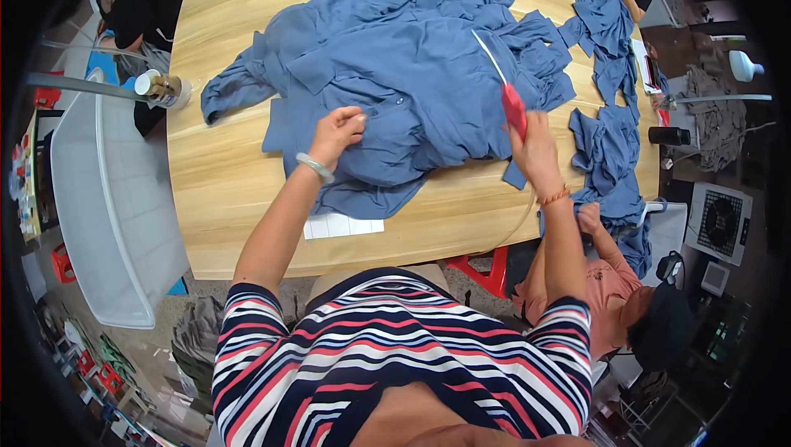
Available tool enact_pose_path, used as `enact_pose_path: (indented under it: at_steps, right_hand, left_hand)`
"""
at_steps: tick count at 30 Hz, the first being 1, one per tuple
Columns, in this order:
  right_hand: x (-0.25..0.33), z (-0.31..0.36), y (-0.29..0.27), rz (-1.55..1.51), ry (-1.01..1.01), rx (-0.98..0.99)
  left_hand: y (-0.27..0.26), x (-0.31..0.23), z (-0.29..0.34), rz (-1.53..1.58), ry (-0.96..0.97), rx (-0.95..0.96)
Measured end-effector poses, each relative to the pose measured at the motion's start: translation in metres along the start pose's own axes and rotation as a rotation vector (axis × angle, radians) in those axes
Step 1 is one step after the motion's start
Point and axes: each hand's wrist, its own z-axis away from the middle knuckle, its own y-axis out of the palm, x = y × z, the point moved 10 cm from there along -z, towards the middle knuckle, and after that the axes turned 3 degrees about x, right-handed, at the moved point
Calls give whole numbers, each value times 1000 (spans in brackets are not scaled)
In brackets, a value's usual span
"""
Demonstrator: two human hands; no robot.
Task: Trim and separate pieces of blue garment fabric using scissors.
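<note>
Slate-blue garments (428,60) lie heaped across the wooden table in front of me, with collar, button and sleeve pieces showing. Just above the near left part of this cloth is my left hand (338,132), its fingers curled and the fingertips pressed together. Whatever they pinch, if anything, is too small to make out. My right hand (537,150), slightly blurred, is closed around a red-handled tool (512,107). Its long, thin, pale tip points away from me over the heap. A thin pale strip (521,220) hangs below this hand toward the table edge.
White lined paper (344,228) sticks out under the near cloth. More blue garments (610,150) line the table's right side, where a person in a pink top (589,282) works. A jar (169,90) stands at the left edge, beside a long white tray (115,200). Others sit beyond.
</note>
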Motion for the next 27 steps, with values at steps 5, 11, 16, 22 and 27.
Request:
enact_pose_path:
  at_steps: [5, 11, 16, 22, 27]
  right_hand:
    - [-1, 49, 19, -438, 216, 122]
    - [31, 57, 33, -439, 83, 395]
    - [38, 45, 44, -249, -29, 463]
    - [72, 24, 57, -67, -122, 597]
    - [113, -22, 70, -5, -256, 562]
  left_hand:
    - [60, -12, -12, 254, -15, 106]
    - [84, 20, -62, 972, -17, 64]
    - [56, 14, -77, 848, 130, -66]
    - [46, 30, -69, 785, 159, -113]
    - [49, 30, -74, 782, 160, -96]
